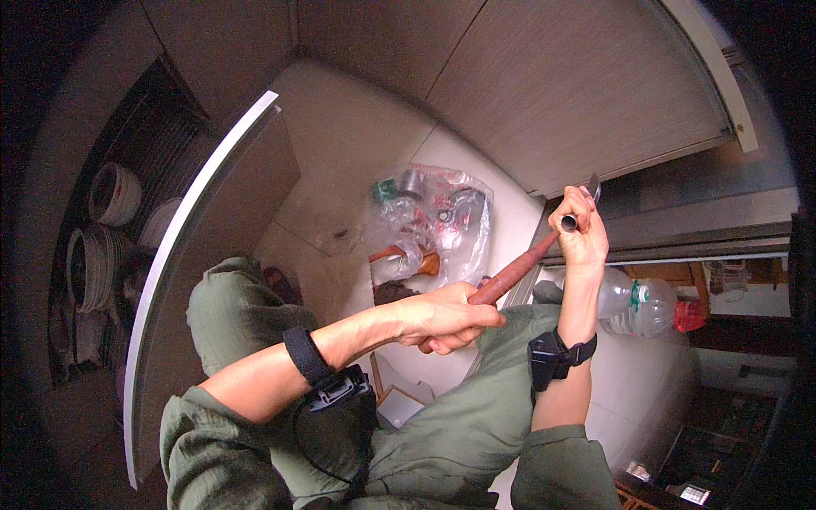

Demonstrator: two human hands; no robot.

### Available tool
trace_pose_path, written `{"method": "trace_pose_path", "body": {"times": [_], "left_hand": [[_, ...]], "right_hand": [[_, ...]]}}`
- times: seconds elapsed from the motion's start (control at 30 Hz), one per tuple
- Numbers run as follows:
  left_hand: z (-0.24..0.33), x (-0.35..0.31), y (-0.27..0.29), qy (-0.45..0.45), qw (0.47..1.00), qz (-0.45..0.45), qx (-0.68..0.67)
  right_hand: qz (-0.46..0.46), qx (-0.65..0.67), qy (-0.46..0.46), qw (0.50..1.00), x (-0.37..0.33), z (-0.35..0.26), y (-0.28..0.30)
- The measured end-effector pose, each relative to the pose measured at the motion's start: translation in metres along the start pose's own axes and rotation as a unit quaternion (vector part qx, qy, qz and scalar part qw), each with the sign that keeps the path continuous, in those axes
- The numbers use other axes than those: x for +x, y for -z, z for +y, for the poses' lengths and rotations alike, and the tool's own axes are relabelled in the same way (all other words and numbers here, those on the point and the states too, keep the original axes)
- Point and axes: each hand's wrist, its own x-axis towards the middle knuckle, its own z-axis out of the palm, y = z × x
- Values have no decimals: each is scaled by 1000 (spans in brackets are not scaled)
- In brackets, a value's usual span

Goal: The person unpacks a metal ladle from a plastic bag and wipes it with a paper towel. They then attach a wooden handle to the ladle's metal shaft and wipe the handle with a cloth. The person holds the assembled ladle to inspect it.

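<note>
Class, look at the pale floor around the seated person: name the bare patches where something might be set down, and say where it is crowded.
Bare floor lies between the open cabinet door and the clear plastic bag, up to the wood-grain panels. It is crowded around the bag, near the knees, and by the plastic bottle. Both hands, left hand and right hand, grip a reddish-brown stick.

My view is dim overall, with black vignetting curling round the fisheye rim. The pale floor catches the brightest light at centre, and the clear plastic bag throws small glints. Straight cabinet edges bow outward. The shelves at left sink into murky shadow.
</note>
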Motion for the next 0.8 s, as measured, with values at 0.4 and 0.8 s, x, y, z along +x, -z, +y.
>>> {"method": "trace_pose_path", "body": {"times": [0.4,0.8], "left_hand": [[-2,2,6,-7,1000,22,-6],[-5,8,10,-77,987,96,101]], "right_hand": [[8,-46,12,999,4,7,4],[-14,-119,4,993,4,8,6]]}}
